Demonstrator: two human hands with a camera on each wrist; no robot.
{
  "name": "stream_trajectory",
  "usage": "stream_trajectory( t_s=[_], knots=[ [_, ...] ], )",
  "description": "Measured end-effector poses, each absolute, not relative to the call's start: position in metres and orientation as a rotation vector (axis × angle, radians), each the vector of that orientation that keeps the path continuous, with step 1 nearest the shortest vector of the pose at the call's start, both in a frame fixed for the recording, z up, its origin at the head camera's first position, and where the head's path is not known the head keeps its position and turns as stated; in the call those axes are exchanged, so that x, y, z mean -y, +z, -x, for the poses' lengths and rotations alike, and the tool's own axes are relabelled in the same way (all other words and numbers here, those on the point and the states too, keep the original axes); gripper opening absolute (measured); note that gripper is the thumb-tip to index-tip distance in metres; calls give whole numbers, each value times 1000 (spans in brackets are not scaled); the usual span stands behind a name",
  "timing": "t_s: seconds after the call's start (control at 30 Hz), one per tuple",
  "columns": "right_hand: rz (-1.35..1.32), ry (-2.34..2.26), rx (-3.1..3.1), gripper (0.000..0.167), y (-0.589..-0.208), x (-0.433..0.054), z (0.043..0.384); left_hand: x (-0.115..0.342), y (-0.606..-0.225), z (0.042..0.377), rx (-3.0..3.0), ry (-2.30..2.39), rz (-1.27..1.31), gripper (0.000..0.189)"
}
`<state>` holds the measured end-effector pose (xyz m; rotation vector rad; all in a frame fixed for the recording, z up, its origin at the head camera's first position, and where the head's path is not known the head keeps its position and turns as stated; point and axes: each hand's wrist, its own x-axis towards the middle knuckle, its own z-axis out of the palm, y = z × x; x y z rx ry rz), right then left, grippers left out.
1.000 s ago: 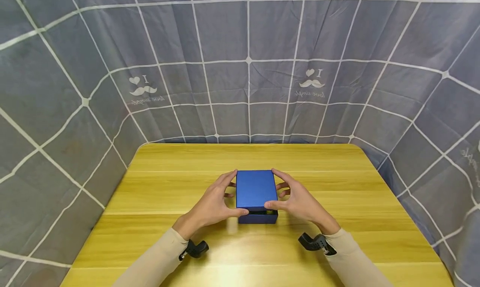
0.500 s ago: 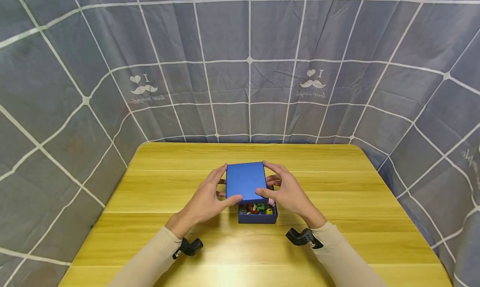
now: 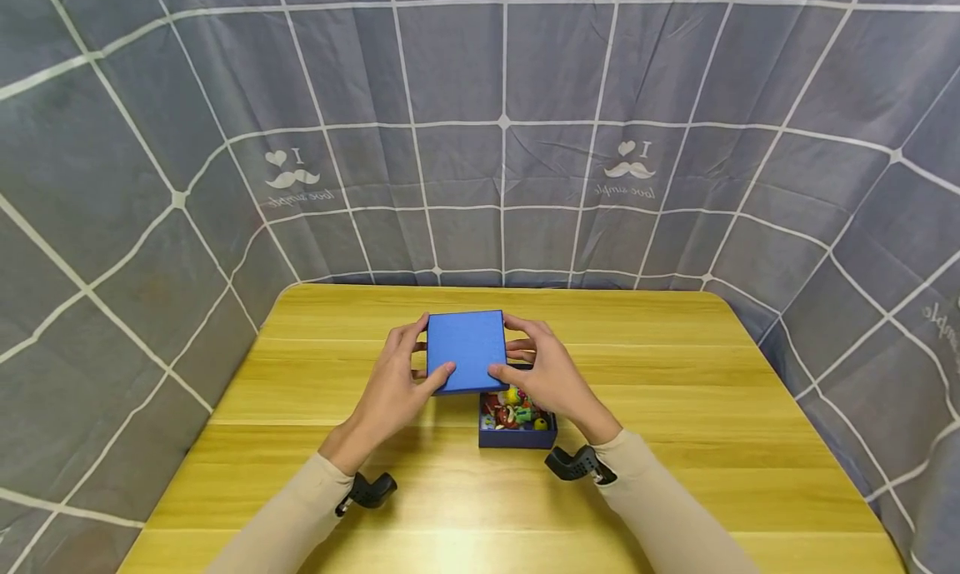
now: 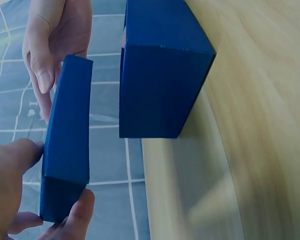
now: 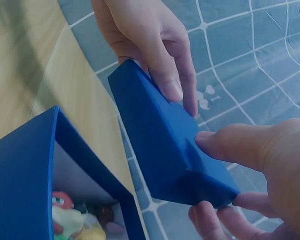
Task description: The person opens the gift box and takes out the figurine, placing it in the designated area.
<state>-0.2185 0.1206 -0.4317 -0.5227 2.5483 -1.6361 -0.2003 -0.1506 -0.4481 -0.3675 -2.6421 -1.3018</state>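
Note:
A flat blue box lid is held up level between both hands, clear of the box below. My left hand grips its left side, thumb on top near the front corner and fingers along the edge. On the other side my right hand grips the right edge in the same way. Beneath and to the right stands the blue box, uncovered at the front and full of small colourful figurines. In the right wrist view, the box's pale inner wall shows above a few figurines.
The box stands on a yellow wood-grain table. A grey curtain with white grid lines surrounds the table at the back and sides. Each wrist wears a black camera mount.
Both hands have lifted the lid off the box and carried it left and away from me. The figurines inside have come into sight, while the box has stayed in place.

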Motion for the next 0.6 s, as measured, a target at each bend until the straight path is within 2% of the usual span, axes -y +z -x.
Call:
stream_trajectory(
  t_s=[0.43, 0.6],
  knots=[
    [547, -1775, -2402, 84, -429, -84, 227, 171, -442, 209, 2560, -1251, 232, 89],
    [570, -1784, -2401, 81, -430, -73, 228, 179, -440, 208, 2504, -1237, 191, 81]
  ],
)
